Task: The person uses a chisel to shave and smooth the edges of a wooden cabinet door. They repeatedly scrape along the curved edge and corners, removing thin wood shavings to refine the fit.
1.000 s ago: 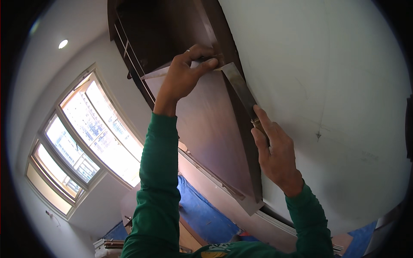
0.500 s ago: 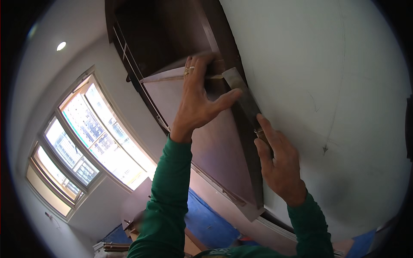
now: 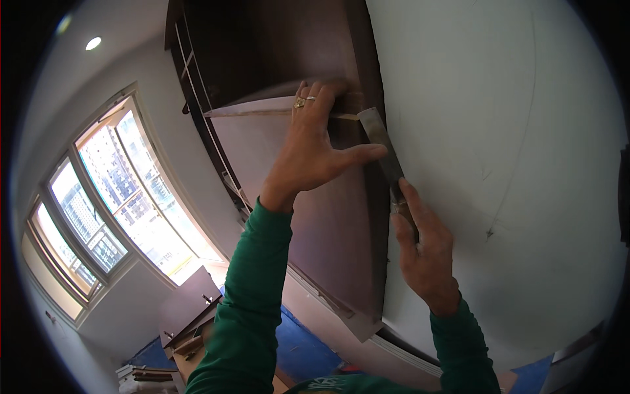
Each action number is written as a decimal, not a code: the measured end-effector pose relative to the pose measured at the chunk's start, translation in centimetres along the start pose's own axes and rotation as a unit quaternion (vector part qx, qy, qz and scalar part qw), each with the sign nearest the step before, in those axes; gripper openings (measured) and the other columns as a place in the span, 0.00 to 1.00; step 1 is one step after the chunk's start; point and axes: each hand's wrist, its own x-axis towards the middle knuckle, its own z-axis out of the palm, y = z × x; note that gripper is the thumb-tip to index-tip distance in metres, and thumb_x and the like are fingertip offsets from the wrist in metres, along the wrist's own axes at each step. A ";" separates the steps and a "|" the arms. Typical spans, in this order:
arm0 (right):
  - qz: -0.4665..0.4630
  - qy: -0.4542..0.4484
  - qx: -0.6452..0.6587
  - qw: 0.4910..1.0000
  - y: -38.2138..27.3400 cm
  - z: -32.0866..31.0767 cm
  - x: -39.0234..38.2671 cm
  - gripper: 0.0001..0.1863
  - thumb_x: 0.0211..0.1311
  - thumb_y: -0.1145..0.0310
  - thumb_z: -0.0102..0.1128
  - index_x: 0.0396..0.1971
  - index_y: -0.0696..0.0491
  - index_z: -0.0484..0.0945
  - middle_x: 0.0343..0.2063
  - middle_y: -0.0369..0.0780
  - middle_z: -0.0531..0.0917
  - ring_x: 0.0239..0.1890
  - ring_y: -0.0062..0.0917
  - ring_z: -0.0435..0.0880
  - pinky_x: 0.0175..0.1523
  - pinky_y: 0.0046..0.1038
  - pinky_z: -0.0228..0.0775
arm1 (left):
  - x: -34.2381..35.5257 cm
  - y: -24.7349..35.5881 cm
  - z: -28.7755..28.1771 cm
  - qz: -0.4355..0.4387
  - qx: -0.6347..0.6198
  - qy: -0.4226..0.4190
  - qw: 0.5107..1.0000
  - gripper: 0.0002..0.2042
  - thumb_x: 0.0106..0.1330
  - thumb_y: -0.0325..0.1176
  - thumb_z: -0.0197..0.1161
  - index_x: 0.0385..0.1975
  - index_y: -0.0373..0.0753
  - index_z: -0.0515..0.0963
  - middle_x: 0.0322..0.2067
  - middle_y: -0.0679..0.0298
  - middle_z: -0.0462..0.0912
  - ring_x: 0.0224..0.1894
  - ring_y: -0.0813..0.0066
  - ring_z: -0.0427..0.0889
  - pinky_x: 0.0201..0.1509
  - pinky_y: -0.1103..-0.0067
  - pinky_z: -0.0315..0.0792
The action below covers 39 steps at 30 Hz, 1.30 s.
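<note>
The blade (image 3: 379,131) slants far and left from my right hand (image 3: 426,253) to the panel (image 3: 328,236).
My right hand is the nearer, closed round the handle (image 3: 407,213); the long axis runs beside the wall (image 3: 472,118), its far end at the right of the panel's top edge. My left hand (image 3: 308,154), apart from the other, lies left of the blade, spread, fingers over that edge, thumb pointing right across the blade; whether it touches, I cannot tell.
</note>
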 end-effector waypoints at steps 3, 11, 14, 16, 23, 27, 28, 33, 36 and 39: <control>0.020 -0.013 0.015 1.000 -0.4 0.3 -0.3 0.29 0.87 0.68 0.66 0.82 0.52 0.75 0.40 0.46 0.88 0.38 0.35 0.90 0.48 0.39 0.85 | -0.3 -0.3 -0.2 0.013 0.021 0.004 1.000 0.51 0.55 0.62 0.87 0.72 0.32 0.75 0.60 0.52 0.79 0.67 0.52 0.79 0.76 0.58 0.73; 0.131 0.014 0.120 0.984 -0.1 0.8 -7.9 0.32 0.85 0.71 0.62 0.81 0.69 0.68 0.48 0.50 0.91 0.45 0.32 0.92 0.56 0.33 0.84 | 0.4 -2.4 -1.0 -0.027 -0.086 0.006 0.996 0.26 0.78 0.45 0.77 0.67 0.33 0.83 0.57 0.58 0.88 0.64 0.64 0.84 0.72 0.67 0.75; 0.102 -0.009 0.100 0.990 0.7 0.1 -12.3 0.33 0.86 0.73 0.56 0.84 0.67 0.62 0.40 0.41 0.85 0.35 0.22 0.81 0.43 0.28 0.77 | 1.9 -1.4 -2.4 -0.070 -0.110 -0.020 0.991 0.18 0.79 0.41 0.77 0.59 0.35 0.91 0.50 0.63 0.92 0.59 0.69 0.87 0.70 0.69 0.76; 0.128 -0.025 0.098 0.987 0.1 -0.6 -14.9 0.33 0.85 0.72 0.58 0.83 0.68 0.64 0.40 0.43 0.86 0.35 0.25 0.84 0.43 0.30 0.79 | 2.9 -1.5 -3.0 -0.071 -0.091 -0.048 0.992 0.17 0.76 0.42 0.78 0.55 0.36 0.94 0.49 0.61 0.94 0.56 0.68 0.88 0.67 0.68 0.78; 0.252 -0.115 0.093 0.957 -1.5 -4.1 -25.7 0.33 0.81 0.67 0.67 0.77 0.68 0.71 0.44 0.54 0.90 0.41 0.41 0.93 0.49 0.38 0.86 | 4.9 -2.6 -5.3 -0.073 -0.096 -0.142 0.982 0.16 0.73 0.38 0.80 0.54 0.36 0.95 0.48 0.65 0.93 0.56 0.70 0.89 0.64 0.71 0.81; 0.316 -0.138 0.086 0.935 -2.1 -5.2 -33.1 0.32 0.79 0.66 0.68 0.76 0.66 0.74 0.32 0.43 0.88 0.31 0.25 0.87 0.43 0.32 0.83 | 5.2 -2.6 -5.9 -0.127 -0.152 -0.173 0.965 0.17 0.71 0.37 0.82 0.54 0.35 0.95 0.48 0.65 0.91 0.56 0.68 0.89 0.66 0.70 0.81; 0.351 -0.147 0.096 0.920 -2.7 -5.6 -34.1 0.31 0.79 0.65 0.69 0.75 0.65 0.76 0.31 0.43 0.88 0.30 0.25 0.87 0.43 0.32 0.83 | 5.4 -3.0 -6.1 -0.128 -0.145 -0.180 0.964 0.18 0.69 0.38 0.83 0.54 0.34 0.95 0.49 0.65 0.91 0.55 0.68 0.89 0.65 0.68 0.82; 0.497 -0.241 0.073 0.830 -2.7 -6.9 -38.8 0.36 0.89 0.43 0.54 0.78 0.56 0.77 0.61 0.61 0.89 0.66 0.62 0.87 0.66 0.53 0.79 | 5.2 -3.7 -5.5 -0.127 -0.061 -0.149 0.979 0.21 0.66 0.43 0.85 0.50 0.33 0.95 0.46 0.65 0.88 0.52 0.68 0.87 0.60 0.69 0.80; 0.471 -0.267 0.063 0.838 -2.1 -8.1 -38.8 0.35 0.89 0.44 0.55 0.78 0.56 0.77 0.61 0.62 0.88 0.67 0.62 0.86 0.67 0.54 0.79 | 4.7 -3.8 -5.5 -0.129 -0.092 -0.134 0.978 0.22 0.66 0.45 0.85 0.50 0.32 0.95 0.45 0.65 0.88 0.52 0.69 0.87 0.60 0.70 0.79; 0.427 -0.282 0.082 0.855 -0.1 -9.6 -39.3 0.33 0.89 0.46 0.55 0.78 0.56 0.77 0.64 0.63 0.87 0.69 0.62 0.85 0.71 0.53 0.77 | 4.3 -3.9 -5.1 -0.134 -0.093 -0.117 0.980 0.22 0.68 0.45 0.84 0.51 0.32 0.95 0.46 0.64 0.88 0.53 0.68 0.87 0.62 0.69 0.79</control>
